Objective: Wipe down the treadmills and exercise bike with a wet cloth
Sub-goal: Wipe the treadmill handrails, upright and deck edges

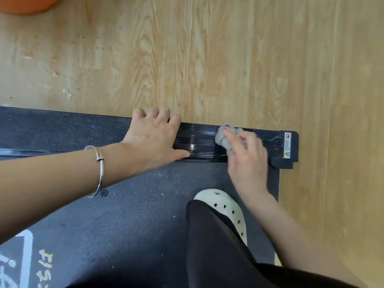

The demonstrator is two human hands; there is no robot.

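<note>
1. Treadmill (pixel 124 204) fills the lower half of the frame, its dark belt running from the lower left up to the black side rail (pixel 197 142) that crosses the middle, with wooden floor (pixel 207 59) beyond.
2. The right hand (pixel 247 163) has its fingers clamped on a bunched grey cloth (pixel 223 138), which is pressed onto the rail just right of centre.
3. The left hand (pixel 153 138), with a silver bracelet (pixel 99 169) on its wrist, braces on the rail at centre. Its thumb lies straight along the ribs and its four fingers bend over the far edge, their tips hidden.
4. Done, as far as can be judged: the ribbed stretch between the two hands shines wet, so it looks wiped.
5. Left on this rail: the end at the right, by the warning stickers (pixel 287 145), shows pale specks and looks not yet cleaned.
6. Left on this machine: the belt is scattered with light crumbs around the white shoe (pixel 226 206) standing on it.
7. No other treadmill and no exercise bike is in view, so their state cannot be told; the task seems at an early or middle stage.
8. An orange object (pixel 27 3) sits at the upper left.
</note>
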